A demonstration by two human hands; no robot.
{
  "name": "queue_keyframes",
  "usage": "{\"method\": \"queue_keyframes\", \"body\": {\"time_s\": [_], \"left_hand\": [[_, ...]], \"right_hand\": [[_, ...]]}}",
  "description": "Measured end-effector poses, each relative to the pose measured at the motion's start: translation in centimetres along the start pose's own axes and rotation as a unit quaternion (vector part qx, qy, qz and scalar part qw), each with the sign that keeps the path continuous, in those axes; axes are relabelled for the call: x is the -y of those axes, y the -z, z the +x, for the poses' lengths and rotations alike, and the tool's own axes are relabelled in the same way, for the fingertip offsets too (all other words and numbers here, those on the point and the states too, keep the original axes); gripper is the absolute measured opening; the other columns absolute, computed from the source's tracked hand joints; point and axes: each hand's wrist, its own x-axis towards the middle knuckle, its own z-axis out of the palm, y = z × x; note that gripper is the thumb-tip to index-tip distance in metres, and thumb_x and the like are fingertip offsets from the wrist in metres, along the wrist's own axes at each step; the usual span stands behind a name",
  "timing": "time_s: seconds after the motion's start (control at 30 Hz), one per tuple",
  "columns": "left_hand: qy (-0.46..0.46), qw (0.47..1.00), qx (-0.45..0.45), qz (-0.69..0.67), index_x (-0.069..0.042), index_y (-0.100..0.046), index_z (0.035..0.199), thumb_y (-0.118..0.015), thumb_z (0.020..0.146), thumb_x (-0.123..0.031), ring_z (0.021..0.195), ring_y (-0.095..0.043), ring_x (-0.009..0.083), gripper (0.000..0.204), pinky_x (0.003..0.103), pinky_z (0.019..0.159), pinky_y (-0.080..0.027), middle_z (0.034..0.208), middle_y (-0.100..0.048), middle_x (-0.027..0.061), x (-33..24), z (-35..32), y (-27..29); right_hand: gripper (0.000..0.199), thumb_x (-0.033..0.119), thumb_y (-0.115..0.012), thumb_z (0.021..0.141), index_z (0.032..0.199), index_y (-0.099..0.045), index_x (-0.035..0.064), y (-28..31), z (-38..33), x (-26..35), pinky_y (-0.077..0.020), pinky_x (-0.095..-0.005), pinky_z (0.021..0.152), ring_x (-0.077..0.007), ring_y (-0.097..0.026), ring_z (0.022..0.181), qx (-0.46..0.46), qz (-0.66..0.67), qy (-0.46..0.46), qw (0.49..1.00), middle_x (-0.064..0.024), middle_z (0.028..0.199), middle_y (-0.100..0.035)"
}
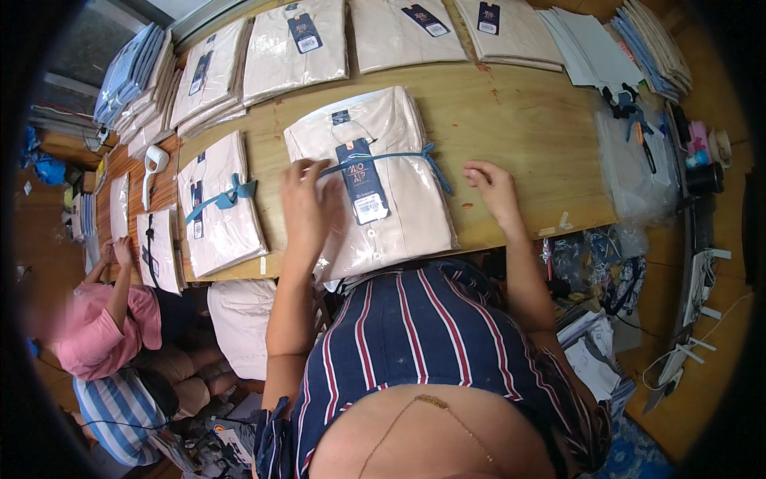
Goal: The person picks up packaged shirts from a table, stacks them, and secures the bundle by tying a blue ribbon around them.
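Observation:
In front of me on the table lies a stack of folded cream shirts (pixel 399 231) in clear plastic bags. A blue ribbon (pixel 399 156) runs round the stack, tied at its right edge. A dark blue hang tag (pixel 363 180) with a white label lies on the top shirt, partly under the ribbon. My left hand (pixel 305 203) rests at the stack's left edge, fingers loosely spread and touching the plastic near the ribbon. My right hand (pixel 493 190) hovers right of the stack, fingers half curled and apart, with nothing in it.
Another ribbon-tied shirt stack (pixel 219 209) lies to the left. Several bagged cream shirts (pixel 295 52) line the far edge. Clear plastic bags (pixel 630 160) and orange-handled snips (pixel 640 132) are at the right. A white handheld device (pixel 154 168) and a co-worker in pink (pixel 108 327) are on the left.

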Motion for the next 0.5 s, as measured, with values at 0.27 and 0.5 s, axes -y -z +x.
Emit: {"method": "queue_keyframes", "body": {"time_s": [0.27,0.5], "left_hand": [[-0.127,0.982,0.132,-0.056,-0.005,-0.060,0.071,-0.058,0.060,-0.004,0.073,-0.050,0.0273,0.011,0.034,0.065,-0.042,0.075,-0.054,0.0106,-5.2,4.6,-6.7],[-0.106,0.984,0.128,-0.058,-0.005,-0.060,0.069,-0.058,0.061,-0.006,0.073,-0.050,0.0282,0.008,0.034,0.067,-0.041,0.073,-0.054,0.0104,-5.6,4.5,-7.4]], "right_hand": [[0.018,0.013,-0.054,0.076,0.091,-0.058,0.0023,-5.4,3.0,-1.5,-0.0453,-0.0242,0.055,-0.0121,-0.056,0.060,0.031,-0.011,0.111,0.993,-0.0088,0.071,-0.060],[0.009,0.010,-0.054,0.075,0.081,-0.057,0.0040,-3.8,3.0,0.2,-0.0395,-0.0235,0.039,-0.0077,-0.049,0.047,0.145,0.063,-0.085,0.984,-0.0028,0.057,-0.054]]}}
